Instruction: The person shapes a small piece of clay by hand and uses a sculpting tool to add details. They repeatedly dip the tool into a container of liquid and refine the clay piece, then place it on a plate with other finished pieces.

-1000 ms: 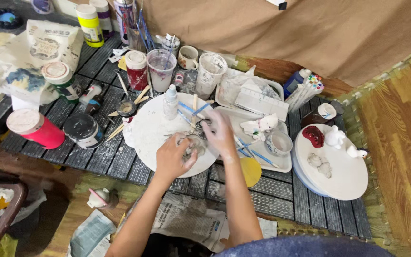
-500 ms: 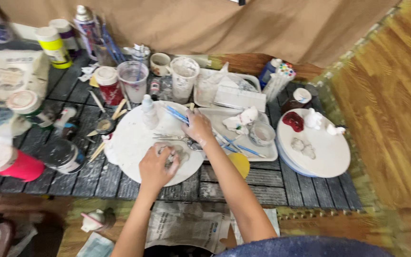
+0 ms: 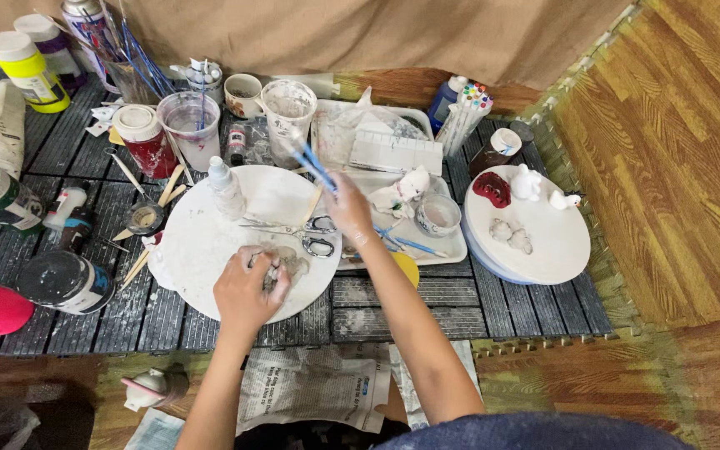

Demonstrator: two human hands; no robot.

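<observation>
We steady a small pale clay piece (image 3: 275,268) in our clenched left hand (image 3: 247,287) on the white round board (image 3: 202,242), while our right hand (image 3: 350,210), at two o'clock, grips a blue-handled brush (image 3: 314,167) lifted clear of the wet work.

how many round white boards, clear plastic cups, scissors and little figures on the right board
round white boards: 2
clear plastic cups: 2
scissors: 1
figures on the right board: 4, counting the pale pair as one
total: 9

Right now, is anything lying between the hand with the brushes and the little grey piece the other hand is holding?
Yes. A pair of scissors lies on the round white board between the right hand with the blue brushes and the grey piece under the left hand.
</observation>
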